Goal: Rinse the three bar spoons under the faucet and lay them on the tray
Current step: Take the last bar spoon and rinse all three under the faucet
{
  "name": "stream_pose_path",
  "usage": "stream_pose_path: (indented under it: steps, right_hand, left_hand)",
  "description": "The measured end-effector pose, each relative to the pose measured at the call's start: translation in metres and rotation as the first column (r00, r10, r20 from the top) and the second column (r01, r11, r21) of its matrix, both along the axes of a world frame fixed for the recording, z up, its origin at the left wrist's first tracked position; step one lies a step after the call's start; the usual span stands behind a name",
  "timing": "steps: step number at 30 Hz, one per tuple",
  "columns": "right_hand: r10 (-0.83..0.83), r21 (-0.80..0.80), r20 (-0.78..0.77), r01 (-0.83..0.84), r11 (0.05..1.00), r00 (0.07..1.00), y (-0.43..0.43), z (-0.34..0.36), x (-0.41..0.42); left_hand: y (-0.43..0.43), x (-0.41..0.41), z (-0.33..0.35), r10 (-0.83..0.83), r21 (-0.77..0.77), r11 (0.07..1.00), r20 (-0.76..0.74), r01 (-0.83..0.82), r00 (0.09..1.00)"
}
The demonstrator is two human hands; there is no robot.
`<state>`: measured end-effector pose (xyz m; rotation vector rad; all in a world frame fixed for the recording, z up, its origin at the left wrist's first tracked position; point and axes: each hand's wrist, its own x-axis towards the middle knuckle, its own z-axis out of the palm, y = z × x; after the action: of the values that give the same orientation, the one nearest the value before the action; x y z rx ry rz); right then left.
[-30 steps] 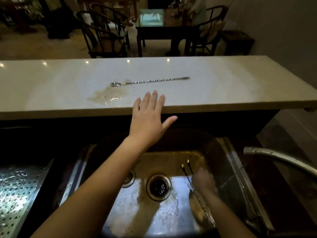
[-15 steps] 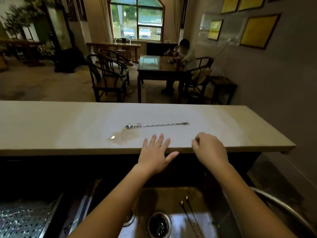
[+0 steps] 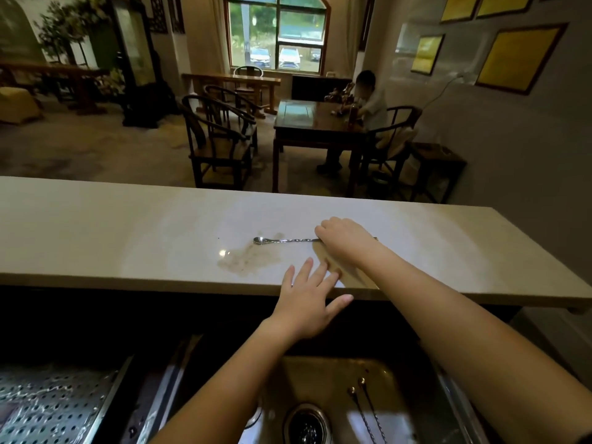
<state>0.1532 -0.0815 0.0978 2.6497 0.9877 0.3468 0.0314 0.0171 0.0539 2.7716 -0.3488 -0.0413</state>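
Observation:
One twisted metal bar spoon (image 3: 286,241) lies on the pale stone counter (image 3: 128,232), bowl to the left. My right hand (image 3: 344,240) covers the middle of its handle, fingers curled down over it; the far tip pokes out to the right of the hand. My left hand (image 3: 309,304) rests flat on the counter's near edge with fingers spread. Two more bar spoons (image 3: 365,408) lie side by side in the steel sink (image 3: 320,373) below, partly hidden by my right forearm. The perforated metal tray (image 3: 54,408) sits at the lower left.
A wet brown smear (image 3: 250,259) marks the counter near the spoon's bowl. The sink drain (image 3: 306,426) is below my arms. Beyond the counter stand dark wooden chairs (image 3: 221,142) and a table (image 3: 314,123) with a seated person (image 3: 371,104).
My right hand left the spoons in the sink, rose to the counter and now covers the spoon's handle. The view tilted upward. My left hand stays on the counter edge.

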Motion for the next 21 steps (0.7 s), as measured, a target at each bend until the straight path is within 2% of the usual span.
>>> stream_pose_path:
  steps: [4,9,16,21]
  right_hand:
    - [0.058,-0.030,0.015,-0.058,0.998,0.998,0.000,-0.003,0.008]
    - [-0.023,0.026,-0.098,0.025,0.999,0.995,0.002,-0.003,0.014]
    - [-0.118,0.162,-0.119,0.137,0.977,0.986,-0.012,0.006,-0.005]
    - [-0.202,0.352,-0.125,0.234,0.906,0.971,-0.021,0.034,-0.046]
  left_hand:
    - [0.000,-0.002,-0.002,0.003,0.001,1.000,0.028,-0.003,1.000]
    - [0.000,-0.002,-0.004,0.004,0.008,1.000,0.037,-0.004,0.999]
    - [0.000,-0.001,-0.007,0.004,0.013,1.000,0.050,-0.005,0.999]
    - [-0.001,-0.002,-0.007,-0.001,0.032,0.999,0.072,-0.002,0.997]
